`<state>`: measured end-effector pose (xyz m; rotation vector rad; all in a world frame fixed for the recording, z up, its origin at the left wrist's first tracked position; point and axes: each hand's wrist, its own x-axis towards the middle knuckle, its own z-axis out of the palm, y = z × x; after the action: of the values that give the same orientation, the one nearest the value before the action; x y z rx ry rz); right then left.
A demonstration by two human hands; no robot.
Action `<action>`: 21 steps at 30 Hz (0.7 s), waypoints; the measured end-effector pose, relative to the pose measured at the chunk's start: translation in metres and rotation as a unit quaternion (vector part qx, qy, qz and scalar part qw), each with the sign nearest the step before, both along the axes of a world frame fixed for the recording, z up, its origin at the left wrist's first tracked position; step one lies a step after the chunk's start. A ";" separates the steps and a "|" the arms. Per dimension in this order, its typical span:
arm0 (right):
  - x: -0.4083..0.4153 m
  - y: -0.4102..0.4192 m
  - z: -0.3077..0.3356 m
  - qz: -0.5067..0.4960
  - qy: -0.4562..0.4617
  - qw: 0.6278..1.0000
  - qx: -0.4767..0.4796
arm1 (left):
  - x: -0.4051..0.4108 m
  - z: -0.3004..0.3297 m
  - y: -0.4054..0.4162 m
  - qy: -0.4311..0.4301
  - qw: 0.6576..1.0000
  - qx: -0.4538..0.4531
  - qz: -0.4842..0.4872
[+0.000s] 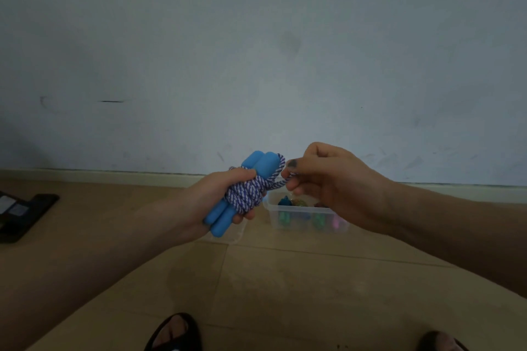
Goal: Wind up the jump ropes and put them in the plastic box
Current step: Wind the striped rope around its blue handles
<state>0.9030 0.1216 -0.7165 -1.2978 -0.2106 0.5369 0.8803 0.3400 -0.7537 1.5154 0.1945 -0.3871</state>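
**Blue jump rope bundled up and held above the box**

So the left hand (219, 194) is gripping a jump rope (248, 191) around its middle, fingers curled right round the bundle. The two blue handles (258, 164) are lying side by side, tilted so their top ends are pointing up and to the right, and their lower ends are sticking out below the palm. The purple-and-white twisted cord is wrapping around the handles in several loops, bunched up thick right where the fingers are closing on it.

The right hand (322, 179) is sitting just beside the bundle, pinching the loose bit of cord (281, 179) between thumb and fingertips. That strand is running straight from the wrap across to the pinch, so both hands are clamped on the same rope, one on the body and one on the tail end. The thumbnail is looking dark.

The plastic box (273, 218) is standing on the floor (285, 279) below and behind the hands, near the wall (256, 51). It's clear, and there are colourful things already sitting inside it: blue, green, a bit of pink. They're too blurry to say exactly what. The right wrist is covering part of it. The rope itself is up in the air, not touching the box.

Over at the left edge something dark and flat (22, 214) is lying on the floor. At the bottom, two feet in dark shoes (176, 333) are poking in.
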 end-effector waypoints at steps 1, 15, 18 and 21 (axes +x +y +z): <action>0.000 -0.001 0.000 0.013 0.003 1.000 0.004 | 0.000 -0.001 0.001 0.001 1.000 0.002 0.002; 0.001 -0.008 -0.015 -0.038 0.083 0.995 0.042 | -0.004 0.002 0.004 -0.014 1.000 -0.008 0.006; -0.002 -0.005 -0.023 -0.032 0.075 0.997 0.016 | -0.004 0.005 -0.001 -0.023 1.000 -0.012 -0.002; -0.005 -0.002 -0.025 0.024 0.043 0.998 -0.028 | -0.005 0.007 -0.007 -0.042 0.999 -0.004 -0.011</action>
<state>0.8984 0.1192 -0.7415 -1.3232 -0.1575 0.6414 0.8757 0.3329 -0.7471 1.5237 0.1095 -0.3401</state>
